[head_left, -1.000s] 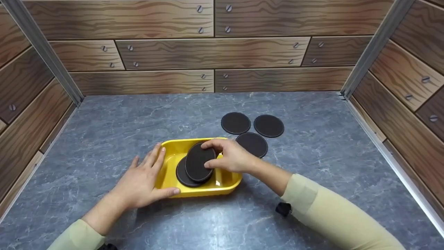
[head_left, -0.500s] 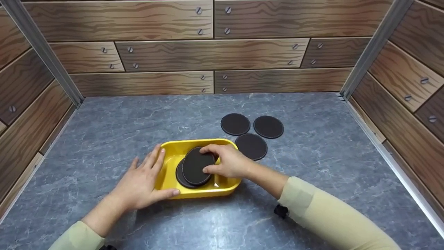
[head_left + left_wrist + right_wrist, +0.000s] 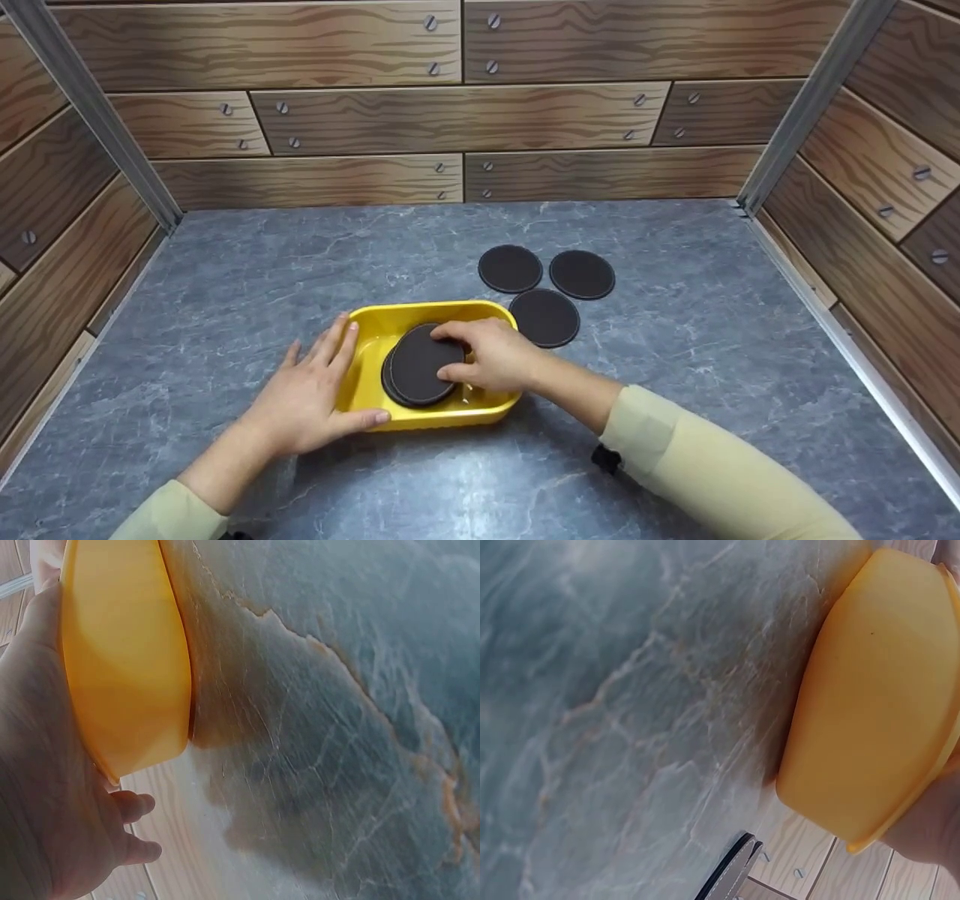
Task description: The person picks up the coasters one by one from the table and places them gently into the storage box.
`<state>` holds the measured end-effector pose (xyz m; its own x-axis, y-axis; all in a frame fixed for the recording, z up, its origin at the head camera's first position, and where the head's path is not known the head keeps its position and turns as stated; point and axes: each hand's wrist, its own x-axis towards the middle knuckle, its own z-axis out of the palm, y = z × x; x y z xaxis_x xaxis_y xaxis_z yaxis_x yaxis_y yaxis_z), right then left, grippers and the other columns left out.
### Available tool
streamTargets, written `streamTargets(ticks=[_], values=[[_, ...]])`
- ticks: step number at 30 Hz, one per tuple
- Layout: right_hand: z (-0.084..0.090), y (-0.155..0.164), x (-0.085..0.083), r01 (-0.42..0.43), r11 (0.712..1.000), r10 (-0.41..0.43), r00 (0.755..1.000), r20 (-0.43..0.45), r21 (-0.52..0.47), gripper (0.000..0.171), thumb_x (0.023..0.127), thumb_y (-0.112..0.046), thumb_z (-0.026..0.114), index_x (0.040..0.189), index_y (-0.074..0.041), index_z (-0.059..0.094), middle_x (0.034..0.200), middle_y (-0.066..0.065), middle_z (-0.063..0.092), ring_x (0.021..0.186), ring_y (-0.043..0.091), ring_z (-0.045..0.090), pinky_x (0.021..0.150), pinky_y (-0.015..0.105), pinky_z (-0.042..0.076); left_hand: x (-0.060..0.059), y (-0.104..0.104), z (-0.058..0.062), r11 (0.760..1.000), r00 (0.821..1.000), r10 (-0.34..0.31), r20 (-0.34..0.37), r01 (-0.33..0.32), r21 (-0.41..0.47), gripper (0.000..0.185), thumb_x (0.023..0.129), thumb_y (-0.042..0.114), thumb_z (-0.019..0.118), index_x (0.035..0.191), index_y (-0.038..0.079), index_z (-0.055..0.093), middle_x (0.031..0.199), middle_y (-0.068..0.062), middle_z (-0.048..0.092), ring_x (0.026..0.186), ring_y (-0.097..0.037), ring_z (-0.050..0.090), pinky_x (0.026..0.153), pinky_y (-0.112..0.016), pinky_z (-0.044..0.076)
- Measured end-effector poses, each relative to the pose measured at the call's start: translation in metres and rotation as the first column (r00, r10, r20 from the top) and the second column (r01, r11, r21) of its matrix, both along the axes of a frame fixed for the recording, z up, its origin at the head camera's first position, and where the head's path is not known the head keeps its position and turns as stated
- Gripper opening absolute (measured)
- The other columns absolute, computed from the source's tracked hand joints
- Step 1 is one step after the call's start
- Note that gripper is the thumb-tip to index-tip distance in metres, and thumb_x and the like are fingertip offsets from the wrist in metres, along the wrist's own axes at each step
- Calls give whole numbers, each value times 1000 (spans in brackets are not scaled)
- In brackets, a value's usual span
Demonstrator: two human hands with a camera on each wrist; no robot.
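A yellow tray (image 3: 450, 309) sits on the grey marble table, with two black round discs stacked in it. My right hand (image 3: 448, 349) pinches the top disc (image 3: 412, 369) between thumb and fingers, and it lies almost flat on the lower disc (image 3: 385, 377). My left hand (image 3: 341, 375) rests against the tray's left side with straight fingers and the thumb on the front rim. The left wrist view shows the tray's outer wall (image 3: 124, 667) against my palm (image 3: 37, 802). In the right wrist view I see only the tray's outer wall (image 3: 870, 705) and the table.
Three more black discs lie on the table behind and right of the tray: two side by side (image 3: 510, 268) (image 3: 582, 274) and one nearer (image 3: 545, 317). Wood-patterned walls (image 3: 450, 112) close the table on the back, left and right.
My right hand has lowered the tilted top disc until it lies almost flat on the lower one. The left hand and the tray have stayed put.
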<state>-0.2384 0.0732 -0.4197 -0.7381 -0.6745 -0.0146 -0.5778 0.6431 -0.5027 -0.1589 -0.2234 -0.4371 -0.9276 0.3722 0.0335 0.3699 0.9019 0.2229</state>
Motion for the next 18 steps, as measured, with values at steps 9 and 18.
streamTargets(ticks=[9,18], values=[[-4,-2,2,21,999,-21,999,-26,24,54,98,-38,77,146,-17,65,140,1,69,123,23,63,111,44,48,0,0,-2,1000,1000,3,4,-3,-7,125,88,89,50,169,0,17,176,-22,9,156,-45,28,118,-76,22],[8,13,-4,9,966,-30,996,-80,-257,49,97,-28,79,139,-6,68,134,10,72,120,28,68,108,45,52,0,0,1,1000,1000,3,0,-3,-10,125,88,90,48,169,0,17,176,-22,8,157,-44,27,119,-76,22]])
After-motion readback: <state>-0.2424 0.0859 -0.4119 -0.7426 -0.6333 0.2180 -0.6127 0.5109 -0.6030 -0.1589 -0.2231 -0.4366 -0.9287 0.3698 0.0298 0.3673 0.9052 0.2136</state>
